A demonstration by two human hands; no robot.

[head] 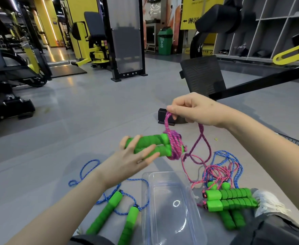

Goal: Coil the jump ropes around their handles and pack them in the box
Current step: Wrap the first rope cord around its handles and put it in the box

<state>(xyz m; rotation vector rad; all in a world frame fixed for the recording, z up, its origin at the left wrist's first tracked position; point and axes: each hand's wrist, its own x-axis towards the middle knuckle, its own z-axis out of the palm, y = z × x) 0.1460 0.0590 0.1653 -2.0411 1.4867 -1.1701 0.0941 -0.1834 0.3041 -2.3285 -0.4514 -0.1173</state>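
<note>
My left hand [134, 160] grips a pair of green foam handles [154, 145] held side by side above the floor. Pink cord [174, 145] is wound in several turns round their right ends. My right hand [192, 110] pinches that pink cord above the handles, and the loose length [200, 144] hangs from it to the floor. A clear plastic box [173, 209] lies open between my legs, with nothing in it. To its left lies a blue-corded rope with two green handles [117, 209]. On its right lie several more green handles [231, 200] with tangled pink and blue cords [222, 168].
I sit on a grey gym floor [74, 112]. A small black block [166, 117] sits just beyond my right hand. A black footplate and machine frame [203, 76] stand at the right, weight machines [12, 76] at the left. My shoe [267, 202] lies by the right handles.
</note>
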